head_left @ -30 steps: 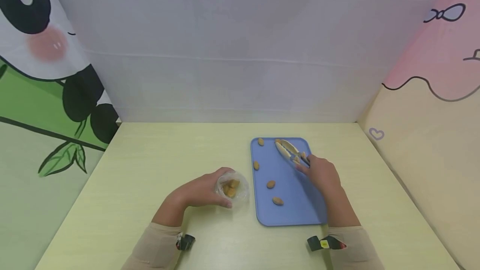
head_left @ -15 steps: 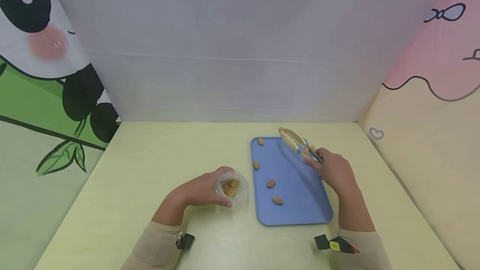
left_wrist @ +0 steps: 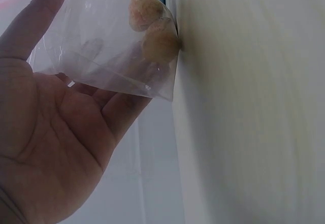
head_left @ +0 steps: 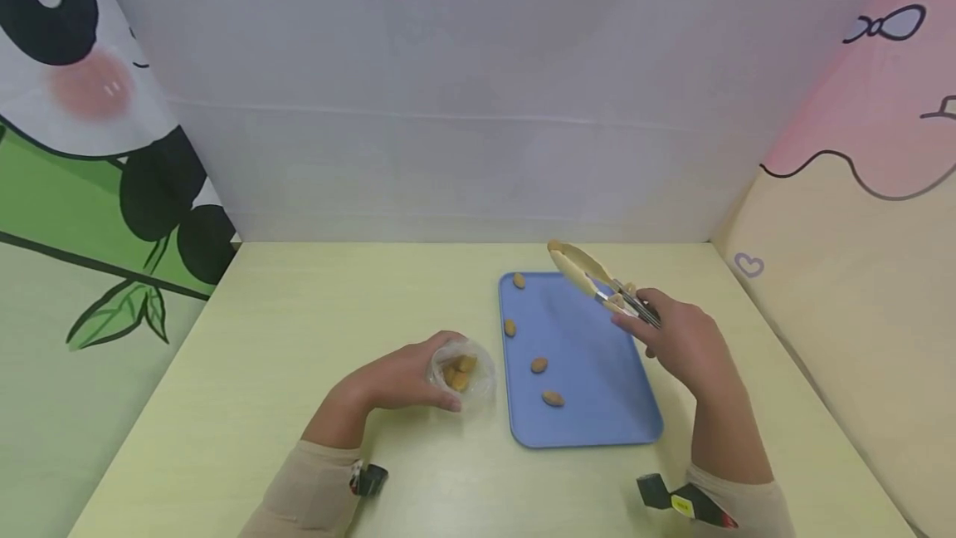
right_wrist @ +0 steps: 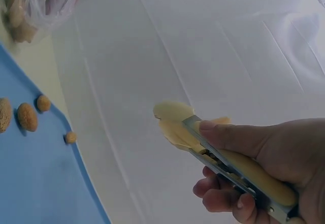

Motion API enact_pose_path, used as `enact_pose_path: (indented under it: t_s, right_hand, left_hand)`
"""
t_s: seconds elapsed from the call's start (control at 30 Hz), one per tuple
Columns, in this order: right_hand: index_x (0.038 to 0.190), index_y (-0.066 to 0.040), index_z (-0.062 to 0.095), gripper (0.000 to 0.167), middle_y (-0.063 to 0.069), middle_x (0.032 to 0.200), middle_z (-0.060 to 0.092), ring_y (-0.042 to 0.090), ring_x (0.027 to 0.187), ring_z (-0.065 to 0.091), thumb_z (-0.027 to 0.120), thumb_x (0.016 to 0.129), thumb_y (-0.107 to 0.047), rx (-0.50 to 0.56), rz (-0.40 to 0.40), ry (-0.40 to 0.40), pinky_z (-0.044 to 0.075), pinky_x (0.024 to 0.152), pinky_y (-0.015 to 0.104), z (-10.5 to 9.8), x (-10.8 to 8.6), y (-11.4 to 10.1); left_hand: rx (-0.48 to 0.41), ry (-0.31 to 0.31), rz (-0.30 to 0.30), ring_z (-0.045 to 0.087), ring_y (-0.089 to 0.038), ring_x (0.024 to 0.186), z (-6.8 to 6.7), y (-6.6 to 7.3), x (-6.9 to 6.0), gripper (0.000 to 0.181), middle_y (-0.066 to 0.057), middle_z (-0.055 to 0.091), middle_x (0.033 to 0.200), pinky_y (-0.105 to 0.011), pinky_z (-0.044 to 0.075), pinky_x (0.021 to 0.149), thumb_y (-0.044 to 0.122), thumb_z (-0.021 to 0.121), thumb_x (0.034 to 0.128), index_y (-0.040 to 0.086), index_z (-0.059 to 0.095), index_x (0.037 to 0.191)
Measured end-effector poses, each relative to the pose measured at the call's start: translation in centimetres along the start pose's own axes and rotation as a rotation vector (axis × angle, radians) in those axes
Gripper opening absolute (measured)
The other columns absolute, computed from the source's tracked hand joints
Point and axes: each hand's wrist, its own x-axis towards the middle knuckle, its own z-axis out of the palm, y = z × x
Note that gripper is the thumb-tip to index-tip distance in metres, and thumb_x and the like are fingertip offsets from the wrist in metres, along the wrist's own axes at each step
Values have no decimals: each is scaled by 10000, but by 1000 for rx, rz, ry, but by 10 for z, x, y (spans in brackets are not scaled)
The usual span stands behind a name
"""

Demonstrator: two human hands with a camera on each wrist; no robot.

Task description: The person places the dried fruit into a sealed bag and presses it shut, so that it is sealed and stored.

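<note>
My left hand (head_left: 407, 376) holds a clear plastic bag (head_left: 487, 384) upright at its mouth, on the table left of the tray. Several brown nut-like pieces (head_left: 461, 374) lie inside it; two show through the plastic in the left wrist view. My right hand (head_left: 683, 343) grips metal tongs with cream-coloured tips (head_left: 573, 274), raised over the far right part of the blue tray (head_left: 597, 388). At the far end of the tongs a brown nut-like piece (head_left: 553, 246) is pinched. Several similar oval pieces (head_left: 553, 398) lie along the tray's left half.
The pale wooden table (head_left: 336, 289) spreads around the tray and bag. A white cloth wall (head_left: 463, 148) stands behind it, with printed cartoon panels on the left and right. Dark camera straps (head_left: 369, 480) sit on both sleeves.
My right hand has lifted the tongs off the tray's far edge, carrying a brown piece up, and shifted right and back. The left hand and bag stay put.
</note>
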Motion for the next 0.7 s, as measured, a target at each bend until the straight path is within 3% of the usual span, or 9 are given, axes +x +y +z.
enact_pose_path:
  t_s: [0.43, 0.7]
  right_hand:
    - [1255, -306, 574, 527, -94, 744, 642, 68, 606, 600, 555, 877, -673, 52, -140, -23, 430, 619, 318, -15, -21, -15]
    - [1148, -287, 616, 399, -147, 726, 546, 22, 634, 529, 611, 890, -592, -8, -294, -22, 404, 625, 268, -18, -29, -22]
  left_hand:
    - [2, 6, 3, 531, -138, 1076, 0, 1, 0, 839, 70, 568, 1242, -400, 419, 947, 471, 841, 725, 386, 363, 1409]
    - [4, 3, -6, 532, -130, 1080, -1, 0, -1, 842, 80, 566, 1245, -401, 416, 955, 481, 844, 717, 401, 362, 1403]
